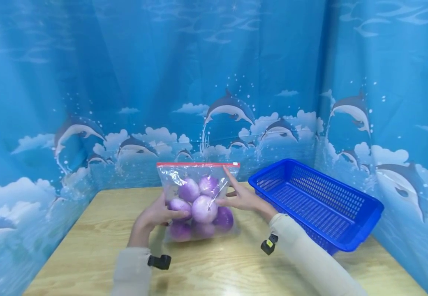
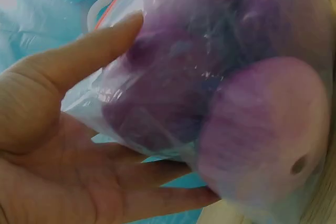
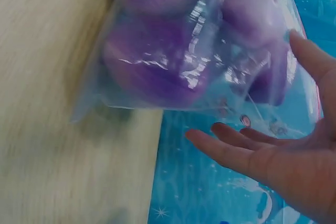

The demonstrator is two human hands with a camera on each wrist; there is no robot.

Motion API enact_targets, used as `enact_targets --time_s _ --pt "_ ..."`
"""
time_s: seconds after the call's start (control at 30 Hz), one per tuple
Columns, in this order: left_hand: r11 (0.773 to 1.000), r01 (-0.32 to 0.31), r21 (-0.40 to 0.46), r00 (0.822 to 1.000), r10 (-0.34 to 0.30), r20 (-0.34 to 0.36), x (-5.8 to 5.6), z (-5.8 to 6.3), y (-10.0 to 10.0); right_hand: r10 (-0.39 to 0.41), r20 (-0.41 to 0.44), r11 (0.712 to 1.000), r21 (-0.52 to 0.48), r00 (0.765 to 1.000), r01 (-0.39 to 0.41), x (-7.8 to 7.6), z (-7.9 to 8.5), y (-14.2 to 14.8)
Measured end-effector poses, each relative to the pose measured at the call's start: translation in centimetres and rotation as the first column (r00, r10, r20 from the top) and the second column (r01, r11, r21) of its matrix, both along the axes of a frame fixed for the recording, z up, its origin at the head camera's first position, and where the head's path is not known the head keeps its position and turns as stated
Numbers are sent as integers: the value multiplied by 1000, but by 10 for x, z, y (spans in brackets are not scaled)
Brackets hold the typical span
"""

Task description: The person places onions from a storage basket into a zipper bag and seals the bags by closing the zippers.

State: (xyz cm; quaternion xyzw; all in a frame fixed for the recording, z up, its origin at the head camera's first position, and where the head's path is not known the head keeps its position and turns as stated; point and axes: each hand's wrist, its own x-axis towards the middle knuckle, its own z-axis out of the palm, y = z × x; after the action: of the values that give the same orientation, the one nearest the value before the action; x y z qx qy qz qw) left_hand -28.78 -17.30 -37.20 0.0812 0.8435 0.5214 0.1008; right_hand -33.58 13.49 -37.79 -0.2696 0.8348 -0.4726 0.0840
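Note:
A clear zip bag (image 1: 174,174) full of several purple onions (image 1: 204,209) is upright over the middle of the table. Along its top runs a red zip strip (image 1: 195,164), with a white slider (image 1: 235,164) at the right end. My left hand (image 1: 158,213) grips the bag's left side, thumb across the front and fingers behind, as the left wrist view shows. At the right side, my right hand (image 1: 244,197) touches the bag with its fingers spread and mostly straight. Its thumb (image 3: 310,59) lies against the plastic; one fingertip reaches the red strip.
A blue plastic basket (image 1: 374,213) with perforated walls stands on the table's right side, beside my right forearm. The wooden table (image 1: 88,246) meets a blue dolphin-print curtain (image 1: 162,102) at the back and sides. Both wrists carry small black cameras (image 1: 159,262).

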Motion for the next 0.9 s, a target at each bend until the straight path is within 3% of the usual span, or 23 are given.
enact_targets --time_s 0.1,0.23,0.47,0.73,0.9 --pt "999 -36 -12 999 36 -10 0 -2 2 56 -17 998 5 998 -56 0 -5 -4" --pt "997 -82 -14 997 82 -3 -1 -3 4 61 13 998 30 998 -61 1 -2 -6" --pt "993 -119 22 993 118 30 -4 -7 7 -42 101 999 34 994 39 -4 2 -4" --pt "994 -108 -5 991 108 79 -8 -18 14 -121 240 987 137 963 90 0 -7 -6" --pt "992 -117 35 989 114 91 -10 -20 18 -143 203 977 184 969 105 4 -6 -12"
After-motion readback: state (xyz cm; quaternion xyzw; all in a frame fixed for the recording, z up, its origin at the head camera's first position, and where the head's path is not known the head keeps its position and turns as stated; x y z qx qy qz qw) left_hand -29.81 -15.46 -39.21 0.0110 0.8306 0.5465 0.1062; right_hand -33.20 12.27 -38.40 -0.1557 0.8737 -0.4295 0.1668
